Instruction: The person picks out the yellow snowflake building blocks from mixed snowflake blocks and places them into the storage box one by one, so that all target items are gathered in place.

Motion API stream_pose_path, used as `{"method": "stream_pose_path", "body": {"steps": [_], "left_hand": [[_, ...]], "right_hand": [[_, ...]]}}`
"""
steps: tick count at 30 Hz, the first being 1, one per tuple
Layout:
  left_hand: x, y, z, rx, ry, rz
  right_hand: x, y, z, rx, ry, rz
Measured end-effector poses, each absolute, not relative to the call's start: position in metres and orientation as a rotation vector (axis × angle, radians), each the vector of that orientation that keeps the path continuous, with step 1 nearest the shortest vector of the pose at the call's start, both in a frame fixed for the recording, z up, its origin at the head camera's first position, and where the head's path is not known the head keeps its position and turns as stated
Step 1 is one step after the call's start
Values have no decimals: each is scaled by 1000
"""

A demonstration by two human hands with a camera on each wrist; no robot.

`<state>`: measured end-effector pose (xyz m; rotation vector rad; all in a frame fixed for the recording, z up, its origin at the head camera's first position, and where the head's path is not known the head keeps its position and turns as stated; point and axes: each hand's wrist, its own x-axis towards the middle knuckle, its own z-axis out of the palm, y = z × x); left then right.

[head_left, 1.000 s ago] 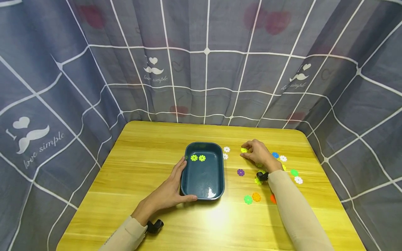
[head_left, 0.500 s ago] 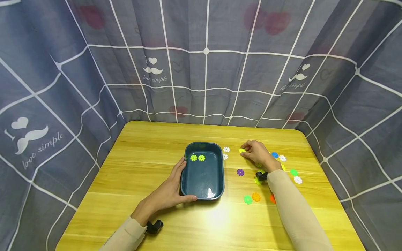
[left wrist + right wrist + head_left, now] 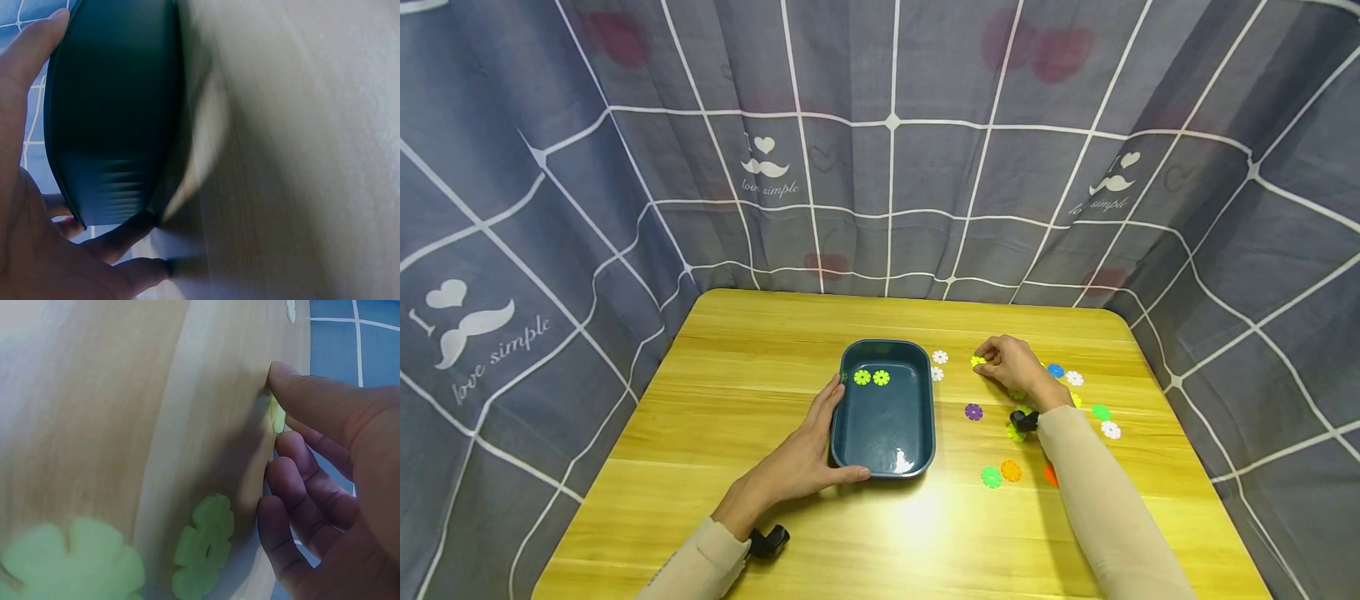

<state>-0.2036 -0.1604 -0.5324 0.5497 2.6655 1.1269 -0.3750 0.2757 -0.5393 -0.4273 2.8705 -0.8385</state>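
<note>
A dark teal rectangular tray stands on the table, with yellow-green flower-shaped plastic discs toward its far end. My left hand holds its near-left corner, thumb at the near rim and fingers along the left side. In the left wrist view, the fingers reach around the tray's outer wall. To the right of the tray, my right hand pinches a yellow flower-shaped disc low over the table. The right wrist view shows this yellow disc edge-on beside the thumb, with two yellow-green discs lying nearby.
Two white discs lie close to the tray's right side. A purple disc, an orange disc and a green disc are nearer me. Blue, white and green discs lie beyond my right wrist. A grid-patterned curtain surrounds the table.
My right hand's fingertips have closed on the yellow disc, which has shifted slightly left. The left hand and tray have stayed in place.
</note>
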Motion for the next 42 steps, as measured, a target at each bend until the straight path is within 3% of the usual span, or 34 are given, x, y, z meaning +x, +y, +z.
{"method": "stream_pose_path", "body": {"steps": [42], "left_hand": [[-204, -160, -533, 584, 2676, 1129]], "right_hand": [[-374, 275, -540, -522, 2917, -799]]}}
